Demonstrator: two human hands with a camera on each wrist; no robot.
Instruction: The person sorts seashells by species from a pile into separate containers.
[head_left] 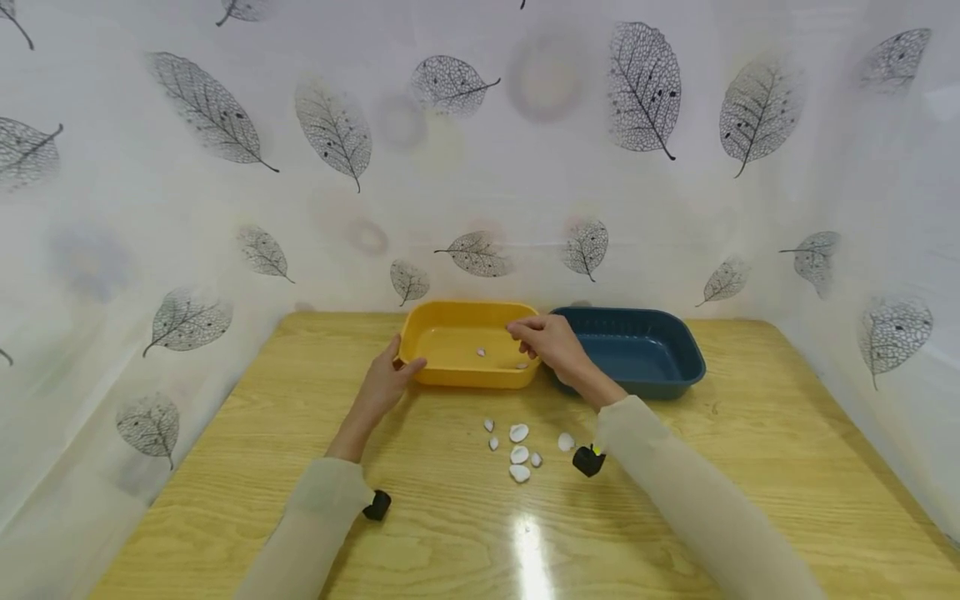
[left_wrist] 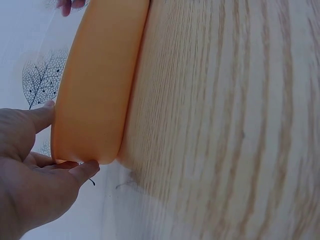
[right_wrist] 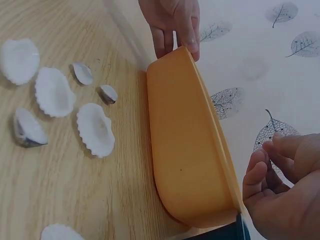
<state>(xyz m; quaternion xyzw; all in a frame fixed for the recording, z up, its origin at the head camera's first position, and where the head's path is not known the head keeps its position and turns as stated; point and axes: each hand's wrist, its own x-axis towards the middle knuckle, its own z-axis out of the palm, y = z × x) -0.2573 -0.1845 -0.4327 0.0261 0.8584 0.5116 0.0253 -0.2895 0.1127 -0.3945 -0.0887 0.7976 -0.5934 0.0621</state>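
Observation:
My left hand (head_left: 385,385) grips the left end of a yellow plastic tray (head_left: 468,379), its thumb at the near corner. Over the right part of this tray, my right hand (head_left: 551,340) hangs with thumb and index finger brought together and the other fingers curled. Whether a small piece sits between those fingertips is hidden. Inside the tray lie a small seashell (head_left: 481,352) and another seashell (head_left: 522,365) below the right hand. Several white seashells (right_wrist: 54,92), large and small, rest on the table in front of the tray.
A dark blue tray (head_left: 678,387) stands against the yellow one on its right, under my right wrist. The wooden table (head_left: 247,500) ends at a pale leaf-print sheet (head_left: 480,167) behind and at both sides. Black wrist cameras project below both sleeves.

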